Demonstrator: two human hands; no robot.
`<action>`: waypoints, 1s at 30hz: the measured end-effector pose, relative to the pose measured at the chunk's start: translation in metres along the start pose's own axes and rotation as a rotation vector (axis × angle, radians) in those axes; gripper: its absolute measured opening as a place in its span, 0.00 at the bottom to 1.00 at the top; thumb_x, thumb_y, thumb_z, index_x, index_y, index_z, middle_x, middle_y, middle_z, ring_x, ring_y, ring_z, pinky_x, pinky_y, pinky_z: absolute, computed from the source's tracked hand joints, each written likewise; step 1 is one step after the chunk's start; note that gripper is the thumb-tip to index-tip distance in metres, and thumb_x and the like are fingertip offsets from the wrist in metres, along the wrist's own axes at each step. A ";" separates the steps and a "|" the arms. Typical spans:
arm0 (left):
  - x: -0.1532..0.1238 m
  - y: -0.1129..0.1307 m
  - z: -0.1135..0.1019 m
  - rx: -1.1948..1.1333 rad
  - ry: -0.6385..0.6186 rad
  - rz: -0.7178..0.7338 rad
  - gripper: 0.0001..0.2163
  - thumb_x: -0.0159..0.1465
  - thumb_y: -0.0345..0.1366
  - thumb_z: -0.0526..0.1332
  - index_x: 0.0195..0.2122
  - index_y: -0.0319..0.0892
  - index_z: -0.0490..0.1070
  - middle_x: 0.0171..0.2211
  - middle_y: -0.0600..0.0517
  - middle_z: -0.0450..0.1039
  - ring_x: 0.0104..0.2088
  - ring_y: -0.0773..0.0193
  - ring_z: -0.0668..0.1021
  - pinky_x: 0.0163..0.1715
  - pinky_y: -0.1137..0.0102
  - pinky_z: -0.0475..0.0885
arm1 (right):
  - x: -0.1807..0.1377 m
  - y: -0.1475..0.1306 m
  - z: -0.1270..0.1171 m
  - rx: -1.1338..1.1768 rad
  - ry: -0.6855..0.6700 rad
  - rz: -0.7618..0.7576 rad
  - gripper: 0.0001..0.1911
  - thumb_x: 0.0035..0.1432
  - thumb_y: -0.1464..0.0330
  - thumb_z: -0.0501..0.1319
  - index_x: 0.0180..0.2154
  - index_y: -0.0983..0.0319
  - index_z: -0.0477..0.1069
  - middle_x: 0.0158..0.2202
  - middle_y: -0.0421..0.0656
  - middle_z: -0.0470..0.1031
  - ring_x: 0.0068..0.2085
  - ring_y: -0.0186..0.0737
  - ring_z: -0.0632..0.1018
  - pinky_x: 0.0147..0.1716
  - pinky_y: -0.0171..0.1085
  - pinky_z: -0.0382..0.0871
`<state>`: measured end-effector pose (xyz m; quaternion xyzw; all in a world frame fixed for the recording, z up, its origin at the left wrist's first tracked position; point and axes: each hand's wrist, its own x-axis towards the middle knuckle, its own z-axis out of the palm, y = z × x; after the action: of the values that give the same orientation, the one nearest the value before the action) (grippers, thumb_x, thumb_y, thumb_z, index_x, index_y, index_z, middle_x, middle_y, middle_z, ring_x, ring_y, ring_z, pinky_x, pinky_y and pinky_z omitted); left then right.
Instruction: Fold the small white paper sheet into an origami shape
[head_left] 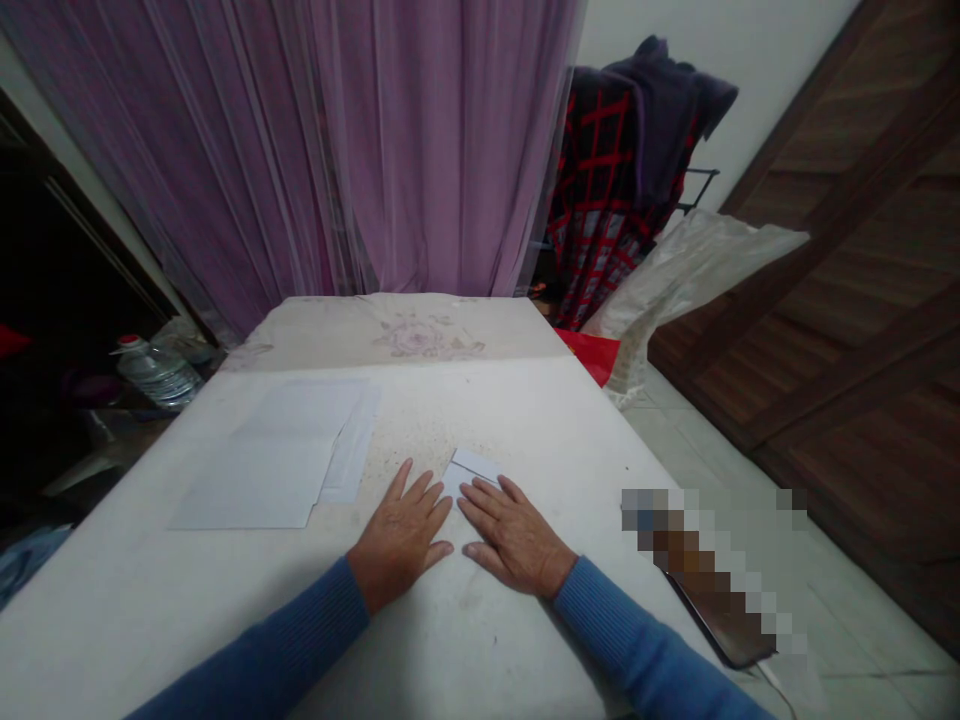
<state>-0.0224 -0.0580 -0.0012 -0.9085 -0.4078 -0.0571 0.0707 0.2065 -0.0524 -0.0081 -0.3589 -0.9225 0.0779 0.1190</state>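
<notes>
A small folded piece of white paper [474, 464] lies on the table in front of me, with a crease or edge line running across its far part. My left hand [403, 532] rests palm down at its left side, fingers stretched out and spread. From the right, my right hand [517, 535] lies flat over the paper's near right part, its fingers extended. Both hands hide the near portion of the paper. Off to the left is a stack of larger white paper sheets [262, 460], apart from my hands.
The white-covered table [465, 640] has small specks scattered beyond my hands. A phone-like dark device [739, 630], partly pixelated, sits at the right edge with a cable. A plastic bottle [157, 372] stands left of the table; a plastic bag [697, 265] hangs at the right.
</notes>
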 end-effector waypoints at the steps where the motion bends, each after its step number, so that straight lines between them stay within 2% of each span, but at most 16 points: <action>1: 0.000 0.003 0.001 0.008 0.011 -0.004 0.25 0.65 0.52 0.56 0.58 0.44 0.66 0.56 0.44 0.71 0.59 0.48 0.69 0.63 0.44 0.49 | -0.001 -0.001 0.001 0.001 -0.012 0.005 0.30 0.66 0.54 0.50 0.64 0.60 0.56 0.65 0.50 0.60 0.65 0.50 0.59 0.63 0.55 0.47; 4: -0.004 0.006 0.005 -0.001 0.050 -0.016 0.25 0.64 0.52 0.57 0.60 0.47 0.64 0.57 0.44 0.70 0.58 0.48 0.70 0.62 0.43 0.52 | -0.008 0.000 0.000 0.004 -0.039 0.004 0.30 0.67 0.55 0.49 0.66 0.60 0.53 0.66 0.49 0.58 0.66 0.49 0.57 0.64 0.56 0.45; 9: -0.010 0.002 0.011 -0.036 0.110 -0.011 0.24 0.64 0.50 0.59 0.59 0.48 0.64 0.58 0.44 0.69 0.59 0.49 0.70 0.62 0.44 0.51 | -0.023 0.003 -0.005 -0.003 -0.099 -0.016 0.31 0.67 0.56 0.50 0.66 0.60 0.51 0.67 0.49 0.54 0.67 0.50 0.56 0.64 0.57 0.44; 16: -0.009 0.000 0.007 -0.013 0.089 0.033 0.25 0.63 0.51 0.60 0.57 0.44 0.67 0.57 0.42 0.70 0.58 0.48 0.71 0.62 0.44 0.51 | -0.037 0.005 -0.005 -0.010 -0.093 -0.008 0.31 0.66 0.59 0.52 0.67 0.60 0.50 0.67 0.49 0.55 0.67 0.49 0.57 0.64 0.57 0.45; 23: -0.021 -0.008 0.009 -0.015 0.153 0.013 0.24 0.63 0.51 0.59 0.53 0.40 0.70 0.55 0.44 0.73 0.56 0.51 0.72 0.64 0.47 0.49 | -0.043 0.004 -0.006 -0.012 -0.098 0.000 0.30 0.66 0.60 0.52 0.66 0.61 0.51 0.67 0.50 0.55 0.66 0.50 0.57 0.64 0.57 0.45; 26: -0.011 -0.005 -0.002 -0.010 0.138 -0.038 0.19 0.65 0.49 0.56 0.45 0.40 0.74 0.47 0.46 0.78 0.53 0.51 0.74 0.64 0.47 0.48 | -0.043 0.004 -0.005 -0.013 -0.090 0.000 0.30 0.66 0.60 0.52 0.66 0.61 0.51 0.67 0.50 0.55 0.66 0.50 0.58 0.64 0.57 0.46; 28: 0.006 0.003 -0.011 -0.003 0.073 -0.105 0.16 0.68 0.44 0.54 0.36 0.41 0.77 0.36 0.48 0.80 0.49 0.52 0.76 0.63 0.47 0.48 | -0.042 0.003 -0.005 -0.014 -0.086 0.003 0.30 0.66 0.60 0.52 0.66 0.60 0.51 0.67 0.50 0.55 0.66 0.50 0.57 0.64 0.57 0.47; 29: 0.016 0.009 -0.013 -0.013 0.056 -0.126 0.16 0.69 0.43 0.52 0.35 0.42 0.77 0.35 0.49 0.80 0.48 0.53 0.76 0.64 0.48 0.48 | -0.042 0.003 -0.005 -0.014 -0.087 0.004 0.30 0.66 0.60 0.52 0.66 0.60 0.51 0.67 0.50 0.55 0.66 0.50 0.57 0.64 0.58 0.47; 30: 0.026 0.014 -0.013 -0.039 0.067 -0.130 0.16 0.70 0.42 0.50 0.37 0.42 0.77 0.37 0.49 0.80 0.49 0.54 0.76 0.64 0.49 0.49 | -0.042 0.003 -0.006 -0.014 -0.090 0.006 0.31 0.66 0.60 0.52 0.66 0.60 0.51 0.66 0.50 0.55 0.66 0.50 0.58 0.64 0.58 0.47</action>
<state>0.0050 -0.0505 0.0144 -0.8790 -0.4621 -0.0997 0.0627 0.2395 -0.0787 -0.0103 -0.3584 -0.9264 0.0880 0.0749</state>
